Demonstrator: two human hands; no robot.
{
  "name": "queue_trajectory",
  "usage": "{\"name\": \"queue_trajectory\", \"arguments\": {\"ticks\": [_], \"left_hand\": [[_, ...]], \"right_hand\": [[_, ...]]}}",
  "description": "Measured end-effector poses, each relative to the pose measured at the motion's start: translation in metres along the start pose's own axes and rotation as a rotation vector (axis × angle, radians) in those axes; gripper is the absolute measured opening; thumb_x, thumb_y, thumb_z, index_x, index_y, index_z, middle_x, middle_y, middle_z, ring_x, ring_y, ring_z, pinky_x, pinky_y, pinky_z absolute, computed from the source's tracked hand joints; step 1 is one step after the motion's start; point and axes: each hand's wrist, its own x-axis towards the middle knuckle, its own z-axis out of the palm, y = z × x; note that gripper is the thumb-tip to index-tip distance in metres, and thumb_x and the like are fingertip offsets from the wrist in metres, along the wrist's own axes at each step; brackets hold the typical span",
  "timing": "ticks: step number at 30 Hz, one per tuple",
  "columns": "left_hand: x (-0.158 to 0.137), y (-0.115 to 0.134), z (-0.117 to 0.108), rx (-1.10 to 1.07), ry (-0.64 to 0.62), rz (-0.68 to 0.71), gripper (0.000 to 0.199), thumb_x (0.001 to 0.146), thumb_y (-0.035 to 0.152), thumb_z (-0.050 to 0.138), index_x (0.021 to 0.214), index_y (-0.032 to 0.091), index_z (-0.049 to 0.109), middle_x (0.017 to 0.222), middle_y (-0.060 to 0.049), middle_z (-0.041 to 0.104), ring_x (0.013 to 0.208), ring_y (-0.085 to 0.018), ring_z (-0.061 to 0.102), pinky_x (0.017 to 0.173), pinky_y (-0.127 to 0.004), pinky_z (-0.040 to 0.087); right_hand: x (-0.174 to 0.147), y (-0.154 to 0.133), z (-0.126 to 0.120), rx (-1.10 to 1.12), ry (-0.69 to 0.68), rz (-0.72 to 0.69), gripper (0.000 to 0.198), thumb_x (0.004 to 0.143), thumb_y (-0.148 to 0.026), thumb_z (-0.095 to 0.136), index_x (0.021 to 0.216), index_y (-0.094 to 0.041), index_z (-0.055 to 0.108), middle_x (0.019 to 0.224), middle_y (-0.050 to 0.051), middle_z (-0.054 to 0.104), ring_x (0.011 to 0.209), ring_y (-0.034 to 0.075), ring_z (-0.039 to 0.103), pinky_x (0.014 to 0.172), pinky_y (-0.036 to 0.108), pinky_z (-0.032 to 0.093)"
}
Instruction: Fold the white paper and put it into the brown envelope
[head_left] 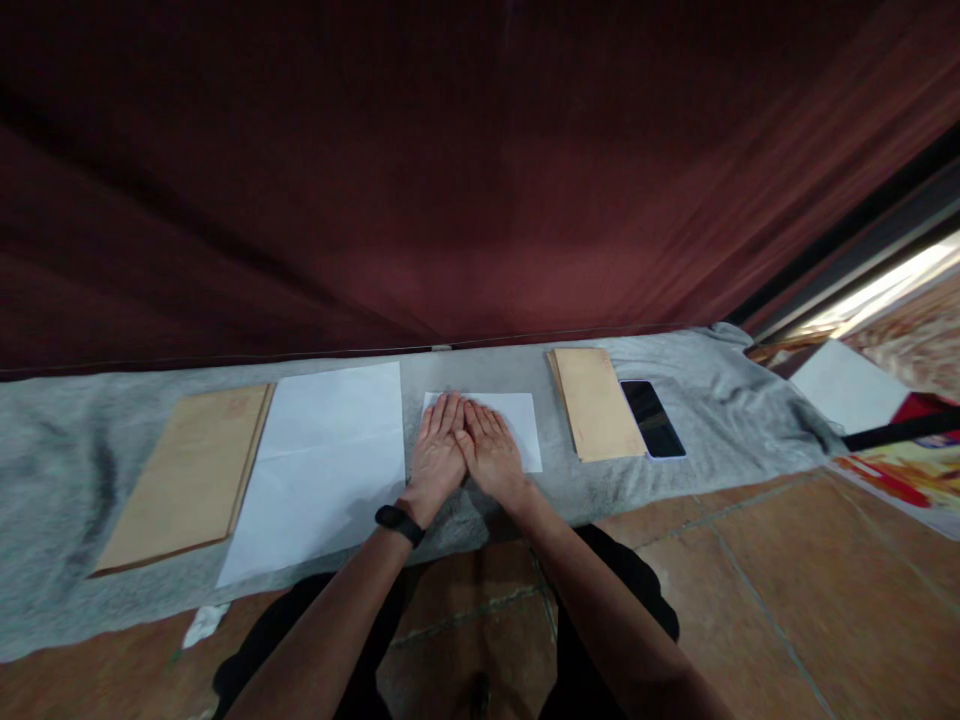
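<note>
A small white sheet of paper (525, 425), perhaps folded, lies on the grey cloth in front of me. Both my hands press flat on it, side by side and touching. My left hand (439, 445) has its fingers stretched out over the paper's left part, with a black band (400, 524) on the wrist. My right hand (491, 450) lies palm down beside it, fingers extended, its thumb against the left hand. The paper's middle and lower left are hidden under the hands. A stack of large white sheets (322, 460) is just left of my left hand.
Brown envelopes (187, 470) lie at the far left. A smaller stack of brown envelopes (600, 405) and a phone (652, 418) sit to the right. A dark red curtain (465, 200) hangs behind. Crumpled white tissue (205, 625) lies on the tiled floor (750, 560).
</note>
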Motion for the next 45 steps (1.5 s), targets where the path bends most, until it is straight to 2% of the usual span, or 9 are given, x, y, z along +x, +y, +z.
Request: {"name": "queue_trajectory", "arguments": {"ticks": [3,7,19,23,26,29,32,35,45], "left_hand": [[0.001,0.0,-0.002,-0.011,-0.05,0.056,0.058,0.097,0.019,0.032,0.154,0.008,0.037,0.163,-0.014,0.034,0.154,-0.026,0.021,0.126,-0.048,0.02],[0.002,0.001,-0.001,-0.024,-0.057,0.028,0.059,0.097,0.019,0.03,0.155,0.008,0.035,0.162,-0.015,0.035,0.154,-0.025,0.022,0.126,-0.05,0.019],[-0.003,-0.005,0.013,-0.059,0.054,-0.115,0.061,0.1,0.029,0.03,0.154,0.0,0.033,0.162,-0.021,0.031,0.154,-0.027,0.022,0.126,-0.048,0.021],[-0.005,-0.012,0.018,-0.079,0.101,-0.181,0.061,0.099,0.027,0.034,0.155,0.003,0.031,0.161,-0.02,0.033,0.153,-0.029,0.023,0.125,-0.051,0.023],[-0.007,-0.009,0.012,-0.077,0.145,-0.21,0.062,0.097,0.022,0.035,0.155,0.002,0.029,0.162,-0.021,0.032,0.154,-0.029,0.021,0.125,-0.053,0.021],[-0.008,0.006,0.002,-0.083,0.154,-0.104,0.062,0.098,0.021,0.033,0.157,0.006,0.026,0.163,-0.017,0.03,0.155,-0.026,0.018,0.126,-0.051,0.019],[-0.008,0.028,-0.001,-0.121,0.071,0.078,0.06,0.099,0.023,0.032,0.157,0.01,0.029,0.164,-0.012,0.031,0.155,-0.023,0.019,0.127,-0.047,0.021],[-0.008,0.04,0.003,-0.132,0.015,0.128,0.057,0.1,0.025,0.03,0.156,0.011,0.033,0.163,-0.011,0.034,0.154,-0.023,0.022,0.127,-0.047,0.02],[-0.015,0.004,0.01,-0.064,0.041,-0.055,0.06,0.101,0.03,0.031,0.156,0.007,0.03,0.163,-0.016,0.031,0.154,-0.025,0.022,0.126,-0.047,0.021]], "right_hand": [[0.001,0.001,0.003,-0.05,0.01,0.042,0.057,0.109,-0.04,0.023,0.156,-0.01,0.035,0.158,0.012,0.041,0.15,0.022,0.033,0.125,0.042,0.023],[0.0,0.006,0.004,-0.106,0.022,0.059,0.056,0.108,-0.041,0.026,0.154,-0.012,0.039,0.159,0.012,0.04,0.151,0.024,0.031,0.124,0.045,0.023],[-0.011,0.04,-0.001,-0.201,0.045,0.129,0.056,0.107,-0.037,0.032,0.155,-0.009,0.036,0.16,0.017,0.037,0.149,0.029,0.035,0.12,0.049,0.027],[-0.017,0.052,-0.008,-0.22,0.054,0.141,0.058,0.106,-0.037,0.033,0.154,-0.006,0.036,0.159,0.018,0.037,0.148,0.029,0.035,0.12,0.048,0.027],[-0.02,0.057,-0.013,-0.223,0.06,0.137,0.058,0.106,-0.037,0.032,0.154,-0.005,0.036,0.159,0.019,0.038,0.148,0.03,0.035,0.119,0.048,0.028],[-0.022,0.059,-0.016,-0.225,0.058,0.145,0.058,0.106,-0.038,0.033,0.154,-0.004,0.037,0.159,0.019,0.038,0.147,0.03,0.037,0.119,0.048,0.028],[-0.022,0.059,-0.016,-0.231,0.054,0.152,0.058,0.106,-0.038,0.034,0.153,-0.004,0.039,0.159,0.019,0.037,0.147,0.031,0.036,0.12,0.048,0.027],[-0.023,0.059,-0.015,-0.238,0.057,0.145,0.058,0.106,-0.037,0.034,0.153,-0.004,0.038,0.16,0.019,0.036,0.148,0.03,0.035,0.12,0.048,0.027],[-0.026,0.066,-0.017,-0.246,0.029,0.168,0.06,0.106,-0.04,0.036,0.155,-0.005,0.034,0.16,0.018,0.035,0.148,0.031,0.034,0.12,0.047,0.028]]}}
